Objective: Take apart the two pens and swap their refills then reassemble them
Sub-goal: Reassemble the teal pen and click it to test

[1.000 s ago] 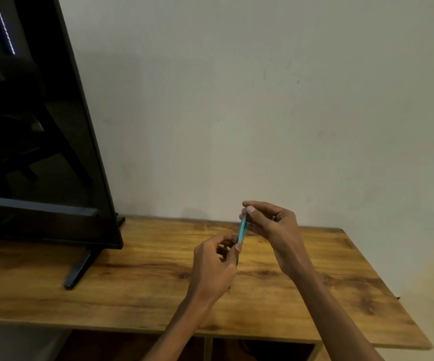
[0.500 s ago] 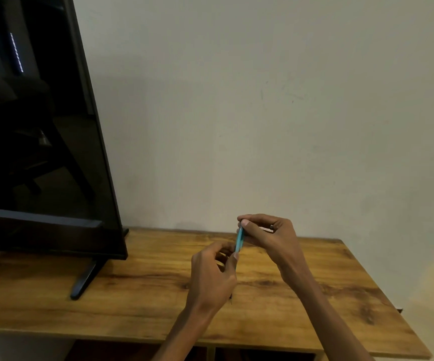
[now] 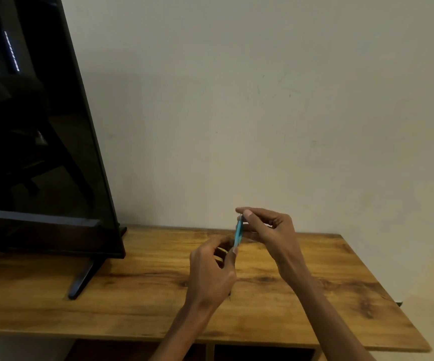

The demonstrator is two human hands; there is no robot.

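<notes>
A light blue pen [image 3: 238, 234] stands nearly upright between my two hands, above the wooden table [image 3: 137, 295]. My right hand [image 3: 268, 230] pinches its top end with thumb and forefinger. My left hand [image 3: 210, 272] grips the lower part with curled fingers. A thin dark tip [image 3: 229, 297] pokes out below my left hand. Most of the pen's lower half is hidden by my left hand. No second pen shows.
A large black TV [image 3: 36, 152] on a stand foot [image 3: 83, 280] fills the left side of the table. A plain wall rises behind. The table's front edge runs along the bottom, and its right edge is at the far right.
Both hands stay on the pen, with the right hand slightly closer to the left one, so less blue barrel shows. The camera has tilted and shifted, so the TV looks larger.
</notes>
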